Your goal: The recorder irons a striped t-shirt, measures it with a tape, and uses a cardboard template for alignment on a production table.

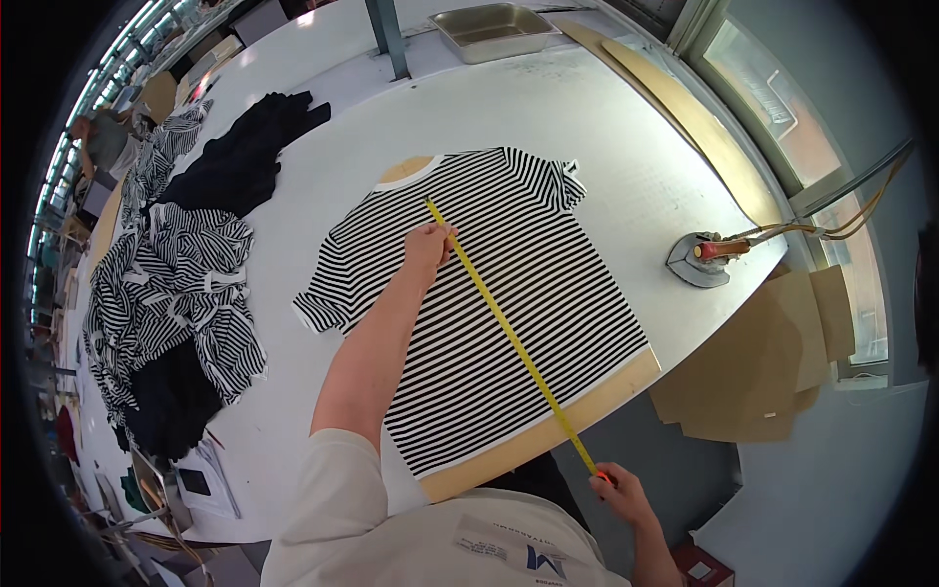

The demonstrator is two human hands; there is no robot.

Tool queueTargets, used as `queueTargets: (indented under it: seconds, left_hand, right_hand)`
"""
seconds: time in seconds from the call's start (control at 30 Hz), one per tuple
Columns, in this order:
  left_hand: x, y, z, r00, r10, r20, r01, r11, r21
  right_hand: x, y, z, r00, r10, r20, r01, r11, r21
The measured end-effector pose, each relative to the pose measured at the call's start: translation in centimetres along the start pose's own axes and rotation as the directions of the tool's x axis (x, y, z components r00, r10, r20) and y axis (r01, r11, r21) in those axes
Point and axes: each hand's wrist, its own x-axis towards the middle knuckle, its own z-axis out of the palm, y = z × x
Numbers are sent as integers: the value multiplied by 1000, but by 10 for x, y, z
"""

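Observation:
A black-and-white striped T-shirt (pixel 509 323) lies spread on the white table, with a tan board (pixel 614 384) inside it that shows at the neck and below the hem. Across the shirt runs a yellow tape measure (pixel 504 323), stretched from near the collar to past the hem. My left hand (pixel 428 245) pinches the tape close to its upper end, over the shirt's chest. Beyond the table's near edge, my right hand (pixel 626 494) grips the tape's red and black case, mostly hidden by the fingers.
An iron (pixel 699 262) with a hose and cord rests at the right. Heaped striped garments (pixel 186 284) and black cloth (pixel 240 161) cover the left side. A metal tray (pixel 491 29) and a post (pixel 387 39) stand at the back. Cardboard sheets (pixel 753 362) lean beyond the right edge.

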Motion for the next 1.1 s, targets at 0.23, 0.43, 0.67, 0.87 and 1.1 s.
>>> queueTargets:
  seconds: [0.23, 0.43, 0.67, 0.87, 1.1]
  left_hand:
    - [14, -1, 4, 991, 91, -102, -64, 969, 240]
    - [18, 1, -3, 977, 155, -148, -85, 914, 397]
    - [25, -17, 2, 776, 615, 136, -224, 68, 972]
    - [40, -21, -20, 827, 465, 314, -200, -278, 939]
    - [38, -28, -14, 881, 413, 231, -261, 16, 965]
  right_hand:
    - [40, -8, 22, 980, -174, -96, 170, 984, -46]
    - [47, -29, 31, 975, -180, -129, 175, 983, -54]
    - [48, -41, 25, 948, -269, -169, 244, 957, -154]
    - [59, -45, 31, 971, -168, -172, 147, 981, -129]
    - [58, -33, 36, 977, -116, -181, 92, 987, -135]
